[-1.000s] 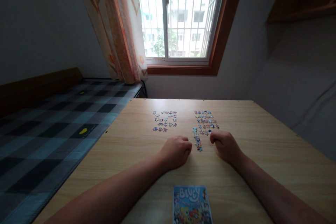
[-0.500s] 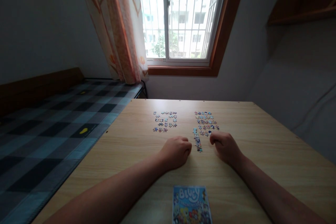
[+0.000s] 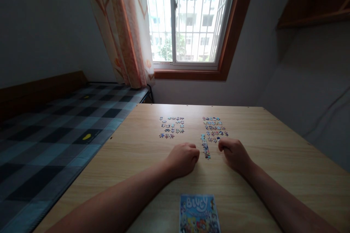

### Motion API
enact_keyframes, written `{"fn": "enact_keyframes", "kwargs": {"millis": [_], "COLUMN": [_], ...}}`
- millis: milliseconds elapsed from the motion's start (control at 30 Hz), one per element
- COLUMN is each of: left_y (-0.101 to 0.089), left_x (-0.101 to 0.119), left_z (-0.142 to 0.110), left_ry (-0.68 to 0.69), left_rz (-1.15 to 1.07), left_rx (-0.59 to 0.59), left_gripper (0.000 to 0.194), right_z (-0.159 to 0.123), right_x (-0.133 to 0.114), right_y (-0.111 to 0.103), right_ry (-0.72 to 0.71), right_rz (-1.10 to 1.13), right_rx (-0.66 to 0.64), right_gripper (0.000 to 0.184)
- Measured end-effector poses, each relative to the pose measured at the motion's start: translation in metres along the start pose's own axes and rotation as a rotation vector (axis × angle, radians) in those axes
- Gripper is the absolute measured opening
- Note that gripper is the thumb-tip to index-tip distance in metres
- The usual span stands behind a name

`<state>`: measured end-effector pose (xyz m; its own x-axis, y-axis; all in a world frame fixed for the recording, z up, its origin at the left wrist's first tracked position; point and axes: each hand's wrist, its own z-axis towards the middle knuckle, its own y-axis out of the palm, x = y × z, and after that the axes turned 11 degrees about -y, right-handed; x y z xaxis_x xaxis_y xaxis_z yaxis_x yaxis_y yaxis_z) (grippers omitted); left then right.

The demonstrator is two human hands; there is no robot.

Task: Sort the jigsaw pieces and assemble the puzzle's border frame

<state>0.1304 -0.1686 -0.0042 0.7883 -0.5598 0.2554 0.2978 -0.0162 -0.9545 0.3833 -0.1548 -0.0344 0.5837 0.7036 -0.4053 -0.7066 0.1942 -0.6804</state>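
Note:
My left hand (image 3: 183, 159) rests on the table as a loose fist, just left of a narrow joined strip of jigsaw pieces (image 3: 205, 147). On the strip's other side, my right hand (image 3: 234, 153) is also closed, fingers curled under. Nothing shows in either hand. A dark blue jigsaw piece (image 3: 218, 139) lies right by the right hand's knuckles. Beyond it, several rows of jigsaw pieces (image 3: 214, 127) are laid out. Another group of loose pieces (image 3: 172, 126) is spread farther left. Close to me lies a flat picture box or card marked "BLUEY" (image 3: 199, 213).
The pale wooden table (image 3: 131, 156) stretches to a white wall under a barred window (image 3: 195, 25). A bed with a checked cover (image 3: 68, 134) runs along the left. An orange floral curtain (image 3: 123, 32) hangs beside the window. A wooden shelf (image 3: 314, 18) juts out upper right.
Both hands stay in the same place and pose, and the pieces have not moved. Only the camera view has shifted very slightly.

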Motion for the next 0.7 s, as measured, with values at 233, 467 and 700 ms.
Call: {"fn": "enact_keyframes", "kwargs": {"millis": [233,467,700], "left_y": [0.0,-0.002,-0.009], "left_x": [0.001,0.002,0.018], "left_z": [-0.001,0.0,-0.006], "left_ry": [-0.009,0.005,0.121], "left_rz": [0.025,0.07,0.28], "left_rx": [-0.003,-0.032,-0.074], "left_gripper": [0.02,0.02,0.012], "right_z": [0.0,0.001,0.0], "right_x": [-0.003,-0.002,0.003], "right_y": [-0.003,-0.002,-0.002], "right_ry": [0.009,0.013,0.038], "right_rz": [0.021,0.026,0.032], "right_rx": [0.087,0.14,0.14], "right_gripper": [0.018,0.018,0.02]}}
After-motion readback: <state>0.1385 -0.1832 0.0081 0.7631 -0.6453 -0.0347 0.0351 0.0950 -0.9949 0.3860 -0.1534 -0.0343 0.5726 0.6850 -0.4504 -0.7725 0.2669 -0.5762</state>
